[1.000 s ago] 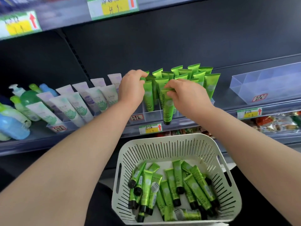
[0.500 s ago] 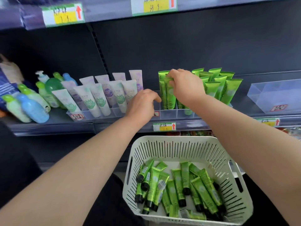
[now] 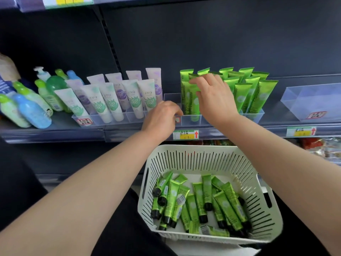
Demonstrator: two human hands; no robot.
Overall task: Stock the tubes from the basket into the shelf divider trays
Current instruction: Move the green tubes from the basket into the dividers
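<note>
The white slotted plastic basket point(image 3: 203, 150) holds about fifteen green tubes with black caps point(image 3: 199, 198), lying loose. The clear plastic divider tray point(image 3: 191, 120) on the shelf holds at least ten standing green tubes point(image 3: 256, 97). The right hand point(image 3: 215, 98), fingers spread, touches their tops. The left hand point(image 3: 160, 117) curls at the tray's front wall; whether it grips is not clear.

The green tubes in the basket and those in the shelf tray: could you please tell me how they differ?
The basket tubes lie flat in a loose jumble; the shelf tubes stand in neat rows, crimped ends up. The basket tubes show black caps; the shelf tubes' lower ends sit in a clear tray. Both are bright green.
</note>
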